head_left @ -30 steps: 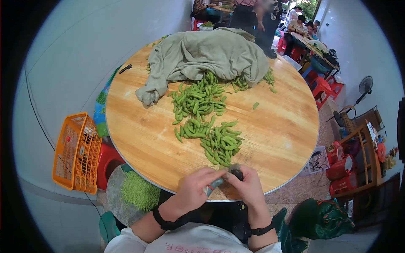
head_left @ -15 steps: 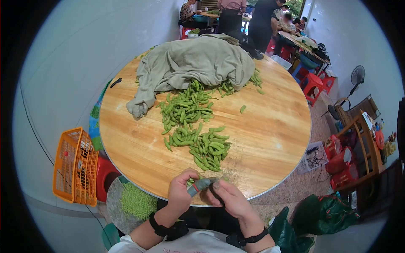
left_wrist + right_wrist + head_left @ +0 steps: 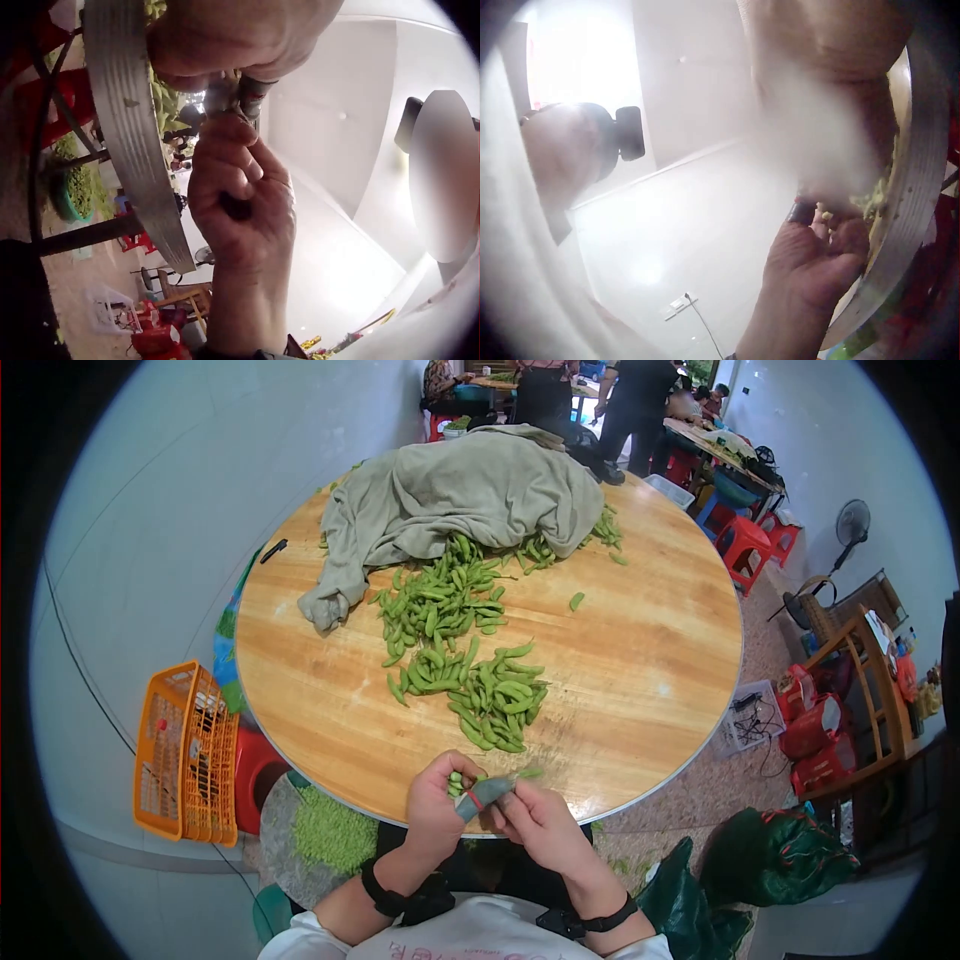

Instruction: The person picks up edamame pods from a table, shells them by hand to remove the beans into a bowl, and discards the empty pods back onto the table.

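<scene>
My left hand (image 3: 432, 805) is curled, cupping several shelled green beans (image 3: 455, 782). A grey cover with a red band, the thumb cover (image 3: 484, 794), sits on its thumb and points at the right hand. My right hand (image 3: 548, 828) has its fingers curled in and its fingertips right at the cover's tip, pinching a green edamame pod (image 3: 530, 772), which is partly hidden. In the left wrist view the right hand (image 3: 244, 195) shows its folded fingers meeting the left. Ahead on the table lies a pile of edamame pods (image 3: 500, 700).
A grey-green cloth (image 3: 460, 490) covers more pods at the back of the round wooden table (image 3: 640, 660). Shelled beans (image 3: 330, 830) fill a container below left, near an orange basket (image 3: 185, 755). Green sacks (image 3: 775, 860) lie at the right. People (image 3: 640, 405) stand beyond.
The head view has swung, shifting the table left in frame. The hands have drawn to the table's near edge, and a green pod now shows past the right fingertips.
</scene>
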The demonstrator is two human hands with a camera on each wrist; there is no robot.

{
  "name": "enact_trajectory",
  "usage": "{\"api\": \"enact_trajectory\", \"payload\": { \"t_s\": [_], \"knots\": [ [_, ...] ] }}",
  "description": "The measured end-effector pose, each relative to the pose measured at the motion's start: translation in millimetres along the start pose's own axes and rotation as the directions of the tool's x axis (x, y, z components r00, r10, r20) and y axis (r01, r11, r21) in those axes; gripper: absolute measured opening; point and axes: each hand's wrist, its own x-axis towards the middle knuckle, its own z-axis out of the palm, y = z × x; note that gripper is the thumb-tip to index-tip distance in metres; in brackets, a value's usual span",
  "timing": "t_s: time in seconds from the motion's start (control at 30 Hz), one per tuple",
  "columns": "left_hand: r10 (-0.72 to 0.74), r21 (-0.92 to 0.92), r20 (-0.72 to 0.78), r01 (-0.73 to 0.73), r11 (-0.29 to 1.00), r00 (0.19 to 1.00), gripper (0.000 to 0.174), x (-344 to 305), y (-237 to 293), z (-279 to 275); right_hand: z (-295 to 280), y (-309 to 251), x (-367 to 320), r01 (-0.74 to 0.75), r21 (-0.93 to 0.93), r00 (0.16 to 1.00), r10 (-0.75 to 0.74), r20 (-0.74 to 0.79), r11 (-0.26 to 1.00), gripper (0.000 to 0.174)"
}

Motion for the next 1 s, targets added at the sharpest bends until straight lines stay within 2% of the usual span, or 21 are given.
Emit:
{"api": "enact_trajectory", "payload": {
  "t_s": [0.03,0.13,0.17,0.2,0.23,0.27,0.3,0.33,0.4,0.43,0.47,0.5,0.53,0.6,0.67,0.77,0.8,0.83,0.87,0.93,1.0],
  "knots": [
    [0.072,0.044,0.004,-0.072,0.996,0.997,0.016,0,1,1,1,-1,0,-0.005,0.005,1.000,0.005,0.002,1.000,0.022],
    [0.109,0.109,0.078,-0.117,0.987,0.991,0.012,4,-1,-4,4,-1,-1,0.048,-0.021,0.998,-0.049,-0.035,0.999,0.022],
    [0.043,-0.007,0.091,-0.042,0.999,0.995,0.008,4,3,-3,1,-1,0,-0.055,0.163,0.998,0.056,-0.002,0.985,0.021],
    [0.025,0.005,0.074,-0.026,1.000,0.997,0.008,3,7,-3,0,1,-1,-0.165,0.339,0.986,0.156,0.052,0.926,0.019],
    [-0.085,-0.226,0.157,0.120,0.967,0.984,0.008,5,12,-3,-2,8,0,-0.198,0.514,0.980,0.162,0.115,0.835,0.017],
    [-0.163,-0.434,0.261,0.267,0.861,0.952,0.009,5,14,-5,-3,6,0,-0.209,0.519,0.978,0.165,0.130,0.829,0.017],
    [-0.143,-0.526,0.399,0.354,0.773,0.906,0.011,9,11,-12,-4,0,-1,-0.254,0.587,0.967,0.196,0.163,0.769,0.015],
    [-0.150,-0.525,0.389,0.353,0.775,0.909,0.011,6,11,-13,-5,-5,-2,-0.298,0.648,0.955,0.225,0.196,0.701,0.015],
    [-0.295,-0.449,0.243,0.376,0.811,0.924,0.008,4,15,-2,-5,-5,-1,-0.306,0.650,0.952,0.238,0.193,0.696,0.016],
    [-0.233,-0.326,0.177,0.281,0.903,0.956,0.008,3,3,-3,-4,-2,0,-0.207,0.455,0.978,0.199,0.066,0.866,0.016],
    [-0.236,-0.326,0.174,0.282,0.902,0.956,0.008,2,2,-3,-3,1,1,-0.112,0.216,0.991,0.125,-0.046,0.970,0.016],
    [-0.188,-0.081,0.131,0.200,0.977,0.973,0.008,1,2,-2,2,4,2,-0.007,0.123,0.988,0.026,-0.153,0.992,0.016],
    [-0.130,0.174,0.104,0.111,0.978,0.986,0.009,1,2,-2,1,9,3,-0.010,0.125,0.988,0.029,-0.153,0.992,0.016],
    [-0.082,0.283,0.117,0.046,0.958,0.990,0.010,3,4,-3,-3,16,4,0.074,-0.310,0.966,-0.145,-0.214,0.948,0.010],
    [-0.035,0.387,0.132,-0.019,0.922,0.991,0.012,2,2,-3,0,10,7,0.087,-0.318,0.945,-0.179,-0.273,0.944,0.008],
    [0.040,0.322,0.121,-0.077,0.944,0.992,0.016,3,-3,0,0,4,13,0.110,-0.330,0.911,-0.228,-0.343,0.937,0.008],
    [-0.064,0.148,0.080,0.051,0.988,0.995,0.018,2,0,1,0,4,13,0.116,-0.333,0.904,-0.239,-0.355,0.936,0.009],
    [-0.173,-0.036,0.058,0.175,0.984,0.983,0.019,1,2,1,-3,4,12,0.049,-0.289,0.936,-0.145,-0.321,0.956,0.009],
    [-0.174,-0.037,0.056,0.176,0.984,0.983,0.019,2,2,0,-7,7,11,0.047,-0.289,0.937,-0.143,-0.320,0.956,0.009],
    [-0.282,-0.400,0.035,0.272,0.875,0.959,0.021,5,1,-4,-11,11,10,-0.085,0.238,0.986,0.117,-0.123,0.968,0.010],
    [-0.250,-0.404,0.057,0.251,0.879,0.967,0.020,5,-4,-9,-4,3,8,-0.064,0.201,0.990,0.088,-0.113,0.977,0.012]
  ]
}}
